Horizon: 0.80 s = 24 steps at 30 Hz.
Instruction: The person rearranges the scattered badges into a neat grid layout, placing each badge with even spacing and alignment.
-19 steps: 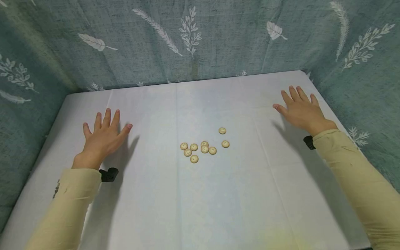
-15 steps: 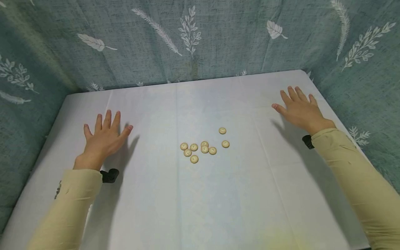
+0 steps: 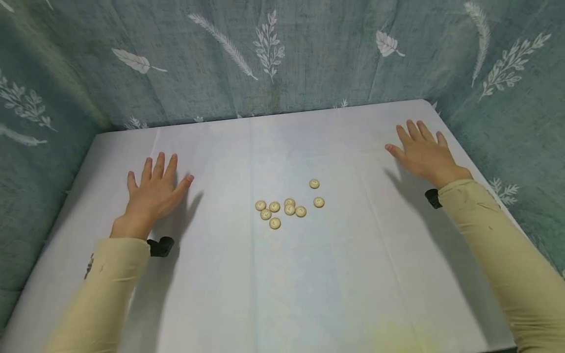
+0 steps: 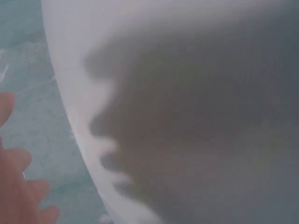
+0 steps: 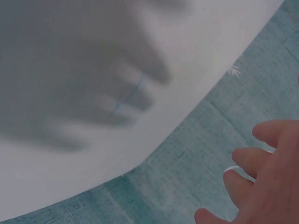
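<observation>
Fingers (image 3: 159,167) are hovering straight and spread above the bench (image 3: 318,284): left hand (image 3: 152,197) left of the buttons (image 3: 289,210), right hand (image 3: 424,156) right of and beyond them.

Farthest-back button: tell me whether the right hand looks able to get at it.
Probably yes: the right hand holds nothing, and no object shows between it and that button on the white cloth.

Buttons (image 3: 289,210) between left grip (image 3: 152,196) and right grip (image 3: 425,154): pale cream-tan, small dark marks at centres; desk (image 3: 291,284) under both grips: white, faint blue and yellow tints; sleeves (image 3: 116,274) behind grips: pale khaki; wrist devices (image 3: 161,246) just behind grips: black; curtain (image 3: 318,59) beyond grips: grey-teal, white leaf and sprig print
</observation>
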Each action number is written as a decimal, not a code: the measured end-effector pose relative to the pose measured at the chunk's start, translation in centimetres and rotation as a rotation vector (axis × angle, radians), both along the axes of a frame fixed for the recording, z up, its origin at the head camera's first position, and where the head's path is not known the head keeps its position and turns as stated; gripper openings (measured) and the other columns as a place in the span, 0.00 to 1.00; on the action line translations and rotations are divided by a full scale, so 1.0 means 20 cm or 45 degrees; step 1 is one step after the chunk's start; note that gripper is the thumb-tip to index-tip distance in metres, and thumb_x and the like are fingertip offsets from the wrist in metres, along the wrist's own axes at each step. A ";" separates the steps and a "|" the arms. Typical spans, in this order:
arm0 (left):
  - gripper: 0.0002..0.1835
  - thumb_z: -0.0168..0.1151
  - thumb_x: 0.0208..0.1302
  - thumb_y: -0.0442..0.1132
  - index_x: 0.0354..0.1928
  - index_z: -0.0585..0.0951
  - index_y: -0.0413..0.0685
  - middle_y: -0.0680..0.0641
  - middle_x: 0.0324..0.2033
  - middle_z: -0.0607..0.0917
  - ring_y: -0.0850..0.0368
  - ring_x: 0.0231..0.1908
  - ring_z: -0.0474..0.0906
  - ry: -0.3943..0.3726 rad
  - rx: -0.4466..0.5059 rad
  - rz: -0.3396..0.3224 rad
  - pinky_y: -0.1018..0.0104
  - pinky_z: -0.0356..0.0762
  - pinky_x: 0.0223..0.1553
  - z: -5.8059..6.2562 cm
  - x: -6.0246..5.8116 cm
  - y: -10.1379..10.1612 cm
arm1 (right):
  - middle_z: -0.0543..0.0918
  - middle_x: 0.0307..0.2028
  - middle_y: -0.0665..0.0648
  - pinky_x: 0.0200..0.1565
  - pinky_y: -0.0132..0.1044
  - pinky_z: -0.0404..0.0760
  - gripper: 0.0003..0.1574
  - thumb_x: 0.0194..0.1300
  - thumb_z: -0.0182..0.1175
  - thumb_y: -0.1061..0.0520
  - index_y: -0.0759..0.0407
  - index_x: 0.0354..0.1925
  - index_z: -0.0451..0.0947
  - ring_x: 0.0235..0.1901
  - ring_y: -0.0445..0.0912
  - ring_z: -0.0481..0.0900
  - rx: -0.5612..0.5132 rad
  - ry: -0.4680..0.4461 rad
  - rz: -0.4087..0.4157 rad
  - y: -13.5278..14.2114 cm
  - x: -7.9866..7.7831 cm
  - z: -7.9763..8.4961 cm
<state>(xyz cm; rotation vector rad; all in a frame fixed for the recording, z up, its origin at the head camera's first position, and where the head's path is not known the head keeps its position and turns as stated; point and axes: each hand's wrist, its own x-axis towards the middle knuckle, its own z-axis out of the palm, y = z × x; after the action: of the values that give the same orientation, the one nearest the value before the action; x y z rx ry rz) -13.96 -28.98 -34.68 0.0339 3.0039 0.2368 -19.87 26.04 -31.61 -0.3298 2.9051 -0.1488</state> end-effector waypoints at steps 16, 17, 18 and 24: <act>0.20 0.52 0.62 0.50 0.52 0.74 0.47 0.44 0.43 0.79 0.45 0.44 0.73 0.185 0.421 -0.069 0.50 0.69 0.41 -0.06 0.05 0.32 | 0.60 0.62 0.68 0.53 0.59 0.57 0.41 0.66 0.35 0.36 0.64 0.64 0.57 0.59 0.63 0.57 -0.325 0.167 -0.110 -0.06 0.03 -0.09; 0.19 0.53 0.62 0.50 0.50 0.75 0.48 0.45 0.41 0.80 0.46 0.42 0.74 0.170 0.461 -0.086 0.52 0.69 0.40 -0.06 0.05 0.35 | 0.63 0.60 0.68 0.52 0.58 0.60 0.39 0.66 0.37 0.37 0.63 0.63 0.59 0.57 0.62 0.61 -0.365 0.179 -0.113 -0.07 0.03 -0.10; 0.17 0.53 0.62 0.49 0.49 0.76 0.49 0.46 0.40 0.80 0.48 0.42 0.74 0.147 0.494 -0.099 0.54 0.70 0.40 -0.07 0.05 0.37 | 0.66 0.58 0.67 0.49 0.56 0.63 0.37 0.66 0.39 0.38 0.62 0.62 0.61 0.54 0.61 0.65 -0.400 0.195 -0.114 -0.08 0.04 -0.11; 0.12 0.56 0.60 0.49 0.43 0.78 0.54 0.53 0.37 0.80 0.56 0.39 0.74 -0.058 0.630 -0.142 0.59 0.69 0.42 -0.08 0.01 0.49 | 0.78 0.47 0.61 0.41 0.50 0.71 0.26 0.67 0.45 0.44 0.59 0.52 0.73 0.42 0.55 0.75 -0.592 0.269 -0.034 -0.19 0.05 -0.15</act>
<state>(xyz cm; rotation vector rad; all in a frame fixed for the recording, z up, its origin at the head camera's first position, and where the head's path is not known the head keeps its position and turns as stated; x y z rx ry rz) -13.76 -19.23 -36.22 0.2377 2.8064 0.9418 -18.93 22.28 -34.52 -0.4003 3.0532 -0.8483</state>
